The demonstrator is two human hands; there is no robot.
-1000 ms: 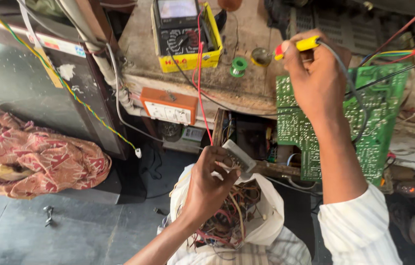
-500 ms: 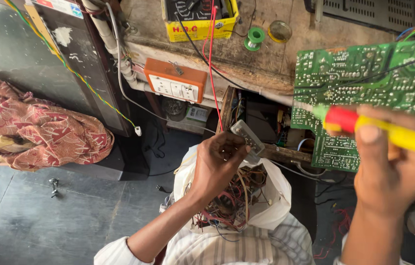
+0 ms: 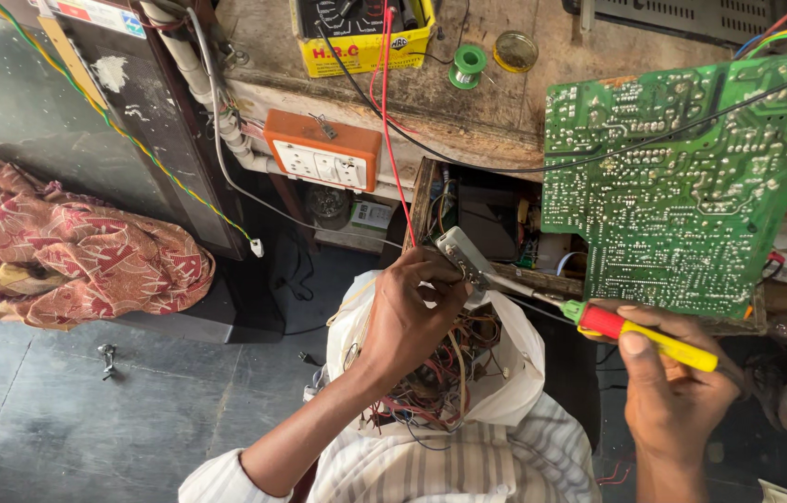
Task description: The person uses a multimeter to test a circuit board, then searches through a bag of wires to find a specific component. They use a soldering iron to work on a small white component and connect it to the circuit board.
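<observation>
My left hand (image 3: 409,312) grips a small grey metal part (image 3: 459,252) over a white bag (image 3: 515,373) full of tangled coloured wires on my lap. My right hand (image 3: 673,391) holds a screwdriver (image 3: 636,333) with a red and yellow handle; its metal shaft points left and its tip reaches the grey part. A large green circuit board (image 3: 682,177) stands tilted just above my right hand, with black wires crossing it.
A worn wooden bench (image 3: 505,102) holds a yellow multimeter (image 3: 366,33), a green solder spool (image 3: 468,65) and a round tin (image 3: 515,51). An orange socket box (image 3: 324,156) hangs on its front edge. A patterned red cloth (image 3: 67,251) lies at the left on the floor.
My right hand came down from the bench top with the screwdriver, and its tip now meets the grey part in my left hand. The view has tilted down slightly.
</observation>
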